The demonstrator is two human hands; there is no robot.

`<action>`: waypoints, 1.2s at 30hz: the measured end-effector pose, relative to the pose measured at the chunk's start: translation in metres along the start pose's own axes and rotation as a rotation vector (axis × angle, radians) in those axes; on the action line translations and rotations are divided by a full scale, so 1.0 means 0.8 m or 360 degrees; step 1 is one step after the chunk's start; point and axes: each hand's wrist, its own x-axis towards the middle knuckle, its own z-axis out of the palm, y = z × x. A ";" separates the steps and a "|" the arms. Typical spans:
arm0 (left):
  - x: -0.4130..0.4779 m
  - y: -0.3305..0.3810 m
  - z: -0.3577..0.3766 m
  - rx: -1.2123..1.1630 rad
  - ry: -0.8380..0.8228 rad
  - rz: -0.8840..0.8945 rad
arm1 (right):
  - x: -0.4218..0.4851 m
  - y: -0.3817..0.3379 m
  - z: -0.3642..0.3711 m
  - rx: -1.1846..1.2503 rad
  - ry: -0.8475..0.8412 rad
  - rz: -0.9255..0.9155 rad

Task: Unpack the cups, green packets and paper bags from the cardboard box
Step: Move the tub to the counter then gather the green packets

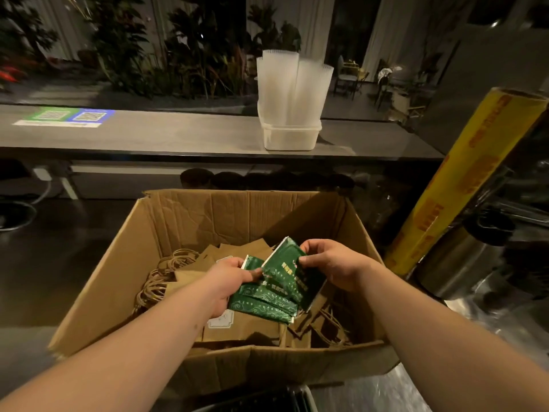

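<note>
Hands over cardboard box [190, 221]: left hand [227, 285], right hand [329, 263] fingers both grasping green packets [276, 288]; paper bags [237, 325] beneath.

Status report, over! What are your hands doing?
Left hand and right hand grip green packets above the cardboard box. Paper bags inside. Nothing blocking.

Both hands — left grip [228, 281], right grip [329, 263] — hold green packets [273, 289] over the cardboard box [118, 281].

box [208, 221]: right in front of me — bags [246, 325] lying inside it
packets [267, 304]: over the bags, between my left hand [228, 281] and right hand [329, 263]
cups [282, 84]: behind the box — standing in a tub [289, 138] on the counter [148, 135]
roll [463, 185]: right of the box
</note>
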 end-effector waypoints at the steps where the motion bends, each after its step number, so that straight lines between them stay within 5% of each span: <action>1: -0.007 0.000 -0.003 0.0042 0.0007 -0.0012 | 0.001 -0.006 0.010 -0.0114 -0.0053 0.0029; 6: -0.033 0.001 -0.021 -0.0098 -0.0135 -0.0020 | 0.001 -0.024 0.064 -0.0571 0.0205 0.0042; 13: -0.055 -0.008 -0.054 -0.0308 -0.0295 0.0030 | -0.019 -0.026 0.053 -0.0242 0.0531 -0.0047; 17: -0.055 -0.020 -0.058 -0.0363 -0.0217 -0.0006 | -0.036 -0.034 0.036 0.0118 0.0425 -0.0071; 22: -0.068 -0.022 -0.049 -0.0455 -0.0259 -0.0017 | -0.045 -0.039 0.067 -0.0118 0.0169 -0.0124; 27: -0.080 -0.013 -0.046 -0.0593 -0.0394 0.0029 | -0.040 -0.040 0.111 -0.0490 0.0418 -0.0228; 33: -0.083 -0.004 -0.040 -0.0353 -0.0237 0.0188 | -0.035 -0.047 0.138 -0.0659 0.0603 -0.0340; 36: -0.081 -0.002 -0.035 -0.0438 -0.0168 0.0278 | -0.036 -0.045 0.143 -0.0358 0.0765 -0.0246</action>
